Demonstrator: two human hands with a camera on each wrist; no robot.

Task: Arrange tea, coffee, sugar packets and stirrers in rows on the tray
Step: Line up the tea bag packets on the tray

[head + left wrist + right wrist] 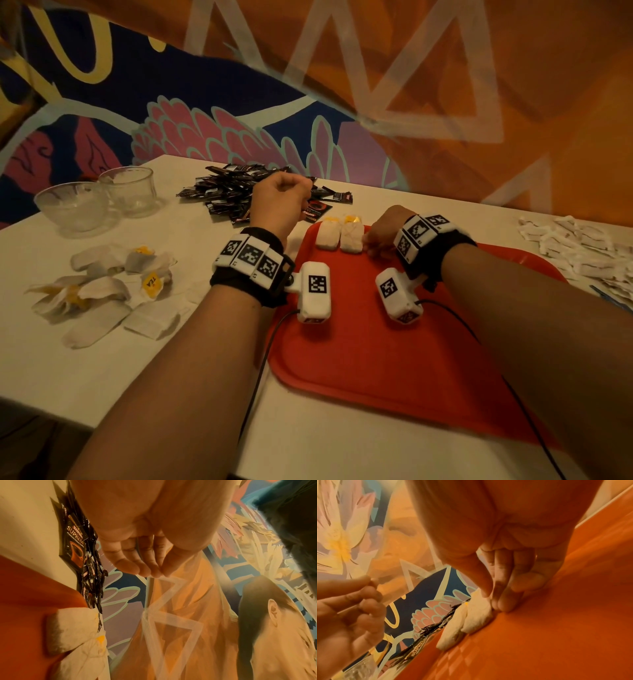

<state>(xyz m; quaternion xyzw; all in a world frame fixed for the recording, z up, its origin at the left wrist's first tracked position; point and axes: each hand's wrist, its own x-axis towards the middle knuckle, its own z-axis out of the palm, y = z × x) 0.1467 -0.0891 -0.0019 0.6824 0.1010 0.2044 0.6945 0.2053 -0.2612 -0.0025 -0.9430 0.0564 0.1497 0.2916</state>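
Nearest to me, most of the red tray [394, 370] lies bare, so there is plenty of open room for more rows toward the near rim. At its far edge two tea bags [339, 234] lie side by side, touching, with their yellow tags pointing away; that looks like the start of the first row, set hard against the far rim to save space. The right hand [383, 233] rests just right of them, fingertips [503, 605] pressed down on the tray against the right-hand bag, holding nothing, seemingly nudging it straight. The left hand [279, 202] hovers beyond the tray's far left corner, its grip pinching something thin, perhaps a tea bag string, though I cannot tell for sure. Loose tea bags [102, 291] wait on the surface at the left, white sugar packets [575, 250] at the right, and the dark coffee sachets [236, 192] are heaped beyond, near two glass bowls [99, 202].
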